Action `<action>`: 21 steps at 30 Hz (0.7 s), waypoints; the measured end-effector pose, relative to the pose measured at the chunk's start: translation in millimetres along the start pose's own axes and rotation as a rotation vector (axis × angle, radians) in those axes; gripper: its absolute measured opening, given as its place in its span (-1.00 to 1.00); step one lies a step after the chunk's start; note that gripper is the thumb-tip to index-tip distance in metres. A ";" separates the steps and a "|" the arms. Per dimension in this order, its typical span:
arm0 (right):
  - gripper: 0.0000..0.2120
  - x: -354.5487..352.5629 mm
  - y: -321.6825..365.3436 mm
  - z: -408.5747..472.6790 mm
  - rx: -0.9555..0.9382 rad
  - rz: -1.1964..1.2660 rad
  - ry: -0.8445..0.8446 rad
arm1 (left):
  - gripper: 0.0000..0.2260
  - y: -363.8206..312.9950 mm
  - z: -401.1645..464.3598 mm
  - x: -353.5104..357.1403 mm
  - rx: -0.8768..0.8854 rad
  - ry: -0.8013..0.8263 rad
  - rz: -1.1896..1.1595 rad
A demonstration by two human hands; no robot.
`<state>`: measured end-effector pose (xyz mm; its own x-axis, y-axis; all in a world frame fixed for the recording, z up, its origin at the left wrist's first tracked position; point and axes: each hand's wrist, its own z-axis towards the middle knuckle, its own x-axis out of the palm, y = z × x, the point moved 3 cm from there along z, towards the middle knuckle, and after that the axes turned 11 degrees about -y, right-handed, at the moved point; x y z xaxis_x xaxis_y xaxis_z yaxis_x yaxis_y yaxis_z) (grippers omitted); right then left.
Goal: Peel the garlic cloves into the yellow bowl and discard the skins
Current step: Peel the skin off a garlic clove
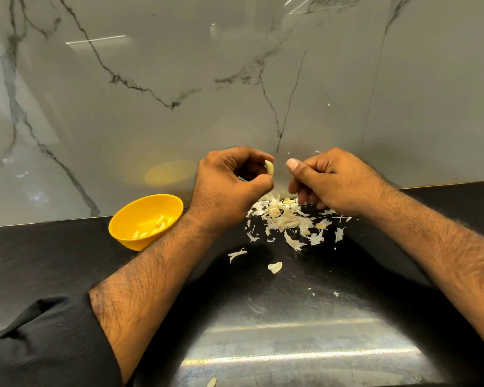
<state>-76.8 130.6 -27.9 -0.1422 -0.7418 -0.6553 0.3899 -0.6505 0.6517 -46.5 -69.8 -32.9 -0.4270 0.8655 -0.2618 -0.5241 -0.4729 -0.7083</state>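
My left hand pinches a pale garlic clove between thumb and fingertips, held up above the counter. A small gap to its right, my right hand is loosely curled with the thumb sticking out; I cannot see anything in it. Under both hands lies a heap of papery garlic skins with a clove or two among them. The yellow bowl stands to the left against the wall, with several peeled cloves inside.
The black counter runs up to a grey marble wall. Loose skin scraps lie scattered nearer to me, and one more scrap sits at the bottom edge. A black sleeve covers my left upper forearm.
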 end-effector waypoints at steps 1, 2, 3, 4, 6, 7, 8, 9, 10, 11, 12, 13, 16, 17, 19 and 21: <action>-0.65 -2.4 -0.2 0.8 0.013 -0.010 -0.018 | -0.78 0.2 1.6 -2.2 -0.004 -0.004 -0.001; -0.74 -3.7 -3.1 2.7 0.020 -0.002 -0.029 | -0.78 0.6 3.0 -4.6 -0.011 -0.011 -0.005; -0.88 -5.5 -4.1 2.0 0.034 0.028 -0.029 | -0.79 1.1 4.4 -6.8 -0.019 -0.017 -0.013; -0.85 -6.6 -5.1 1.2 0.037 0.039 -0.012 | -0.79 1.7 5.3 -8.2 -0.027 -0.020 -0.021; -0.77 -6.9 -7.3 1.4 0.037 0.037 0.004 | -0.79 2.7 6.2 -9.4 -0.035 -0.013 -0.027; -0.82 -7.7 -5.0 -0.4 0.032 0.037 -0.019 | -0.80 3.0 6.4 -9.7 -0.037 -0.005 -0.022; -0.80 -8.8 -2.5 -1.7 0.020 0.037 -0.030 | -0.80 3.2 6.4 -9.8 -0.039 0.002 -0.016; -0.79 -9.4 -2.0 -1.3 0.022 0.058 -0.055 | -0.79 3.4 6.7 -10.1 -0.041 0.005 -0.011; -0.82 -10.0 -2.3 -0.8 0.006 0.077 -0.061 | -0.79 3.7 7.2 -10.6 -0.046 0.007 -0.011; -0.78 -9.7 -0.5 -1.3 -0.018 0.068 -0.055 | -0.79 4.2 7.4 -10.8 -0.051 0.010 -0.014; -0.73 -8.8 0.4 -2.2 -0.034 0.071 -0.018 | -0.79 4.3 6.9 -10.2 -0.054 0.014 -0.019; -0.78 -8.1 -0.3 -2.2 -0.026 0.100 -0.007 | -0.78 4.3 6.3 -9.6 -0.056 0.019 -0.023; -0.86 -9.1 -0.8 -1.2 -0.053 0.129 -0.038 | -0.78 3.4 5.0 -8.4 -0.057 0.035 -0.024; -0.76 -8.8 -1.2 -1.0 -0.079 0.101 -0.036 | -0.77 3.6 5.0 -8.0 -0.056 0.041 -0.026; -0.76 -8.1 0.3 -1.4 -0.100 0.168 -0.019 | -0.77 4.2 4.0 -6.5 -0.058 0.064 -0.032; -0.85 -4.2 2.7 -3.3 -0.066 0.249 -0.007 | -0.76 3.2 2.1 -4.4 -0.051 0.095 -0.026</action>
<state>-72.1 132.4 -24.7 -0.0407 -0.8792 -0.4747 0.4719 -0.4357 0.7665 -47.8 -75.5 -32.6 -0.3404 0.8905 -0.3019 -0.4949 -0.4427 -0.7477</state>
